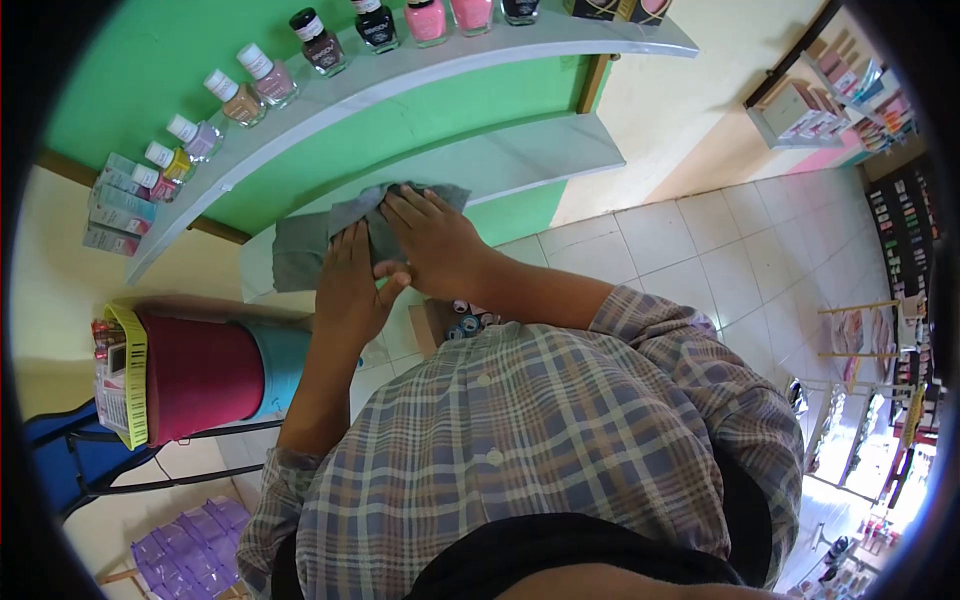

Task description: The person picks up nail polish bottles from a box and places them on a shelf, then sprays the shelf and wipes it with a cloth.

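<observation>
A grey cloth [300, 250] is spread over the left part of the lower white shelf [540, 155]. My left hand [350, 285] lies flat on the cloth, fingers stretched out toward the green wall. Beside it, my right hand [435, 235] also rests flat on the cloth, its fingers extended over a bunched fold. The two thumbs come close together near the shelf's front edge. Neither hand is wrapped around anything. Part of the cloth is hidden beneath the hands.
An upper shelf [400, 75] carries several nail polish bottles [322, 48] and small boxes [120, 210] at its left end. A red bucket [200, 375] stands at left. Below my hands, a cardboard box [428, 325] holds bottles. Display racks [860, 340] stand at right.
</observation>
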`<state>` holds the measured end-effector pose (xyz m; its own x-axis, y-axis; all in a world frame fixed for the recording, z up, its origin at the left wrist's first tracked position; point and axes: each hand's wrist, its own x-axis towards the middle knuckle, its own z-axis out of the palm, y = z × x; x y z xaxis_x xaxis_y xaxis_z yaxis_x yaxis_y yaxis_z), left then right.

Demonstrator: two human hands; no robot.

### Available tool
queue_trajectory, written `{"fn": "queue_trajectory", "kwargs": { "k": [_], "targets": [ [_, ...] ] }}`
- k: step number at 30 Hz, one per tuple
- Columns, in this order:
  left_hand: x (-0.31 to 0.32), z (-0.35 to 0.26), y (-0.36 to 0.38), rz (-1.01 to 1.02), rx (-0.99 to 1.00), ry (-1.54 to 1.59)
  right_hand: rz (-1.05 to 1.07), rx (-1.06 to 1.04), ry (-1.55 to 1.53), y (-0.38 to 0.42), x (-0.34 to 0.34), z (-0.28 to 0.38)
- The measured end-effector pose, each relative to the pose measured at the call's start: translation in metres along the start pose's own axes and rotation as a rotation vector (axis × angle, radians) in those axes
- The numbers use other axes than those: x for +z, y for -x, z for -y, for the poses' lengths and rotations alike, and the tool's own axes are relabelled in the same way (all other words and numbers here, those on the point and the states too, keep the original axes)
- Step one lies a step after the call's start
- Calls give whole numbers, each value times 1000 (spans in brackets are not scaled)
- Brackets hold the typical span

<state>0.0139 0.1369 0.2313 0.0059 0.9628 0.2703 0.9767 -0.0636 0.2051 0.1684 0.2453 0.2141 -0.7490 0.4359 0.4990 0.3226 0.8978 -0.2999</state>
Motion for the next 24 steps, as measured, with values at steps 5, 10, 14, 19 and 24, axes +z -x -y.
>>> {"fn": "queue_trajectory", "kwargs": {
  "k": [5, 10, 14, 19, 24],
  "targets": [
    [-1, -12, -4, 93, -49, 21, 36, 7, -123, 30, -21, -9],
    [13, -47, -41, 179, 107, 3, 95, 61, 53, 55, -52, -40],
    [37, -66, -74, 60, 168, 65, 0, 126, 253, 57, -63, -69],
    [41, -51, -97, -87, 101, 115, -93, 116, 202, 26, -52, -84],
    [18, -14, -86, -57, -104, 88, -146, 41, 128, -15, -8, -67]
  ]
}}
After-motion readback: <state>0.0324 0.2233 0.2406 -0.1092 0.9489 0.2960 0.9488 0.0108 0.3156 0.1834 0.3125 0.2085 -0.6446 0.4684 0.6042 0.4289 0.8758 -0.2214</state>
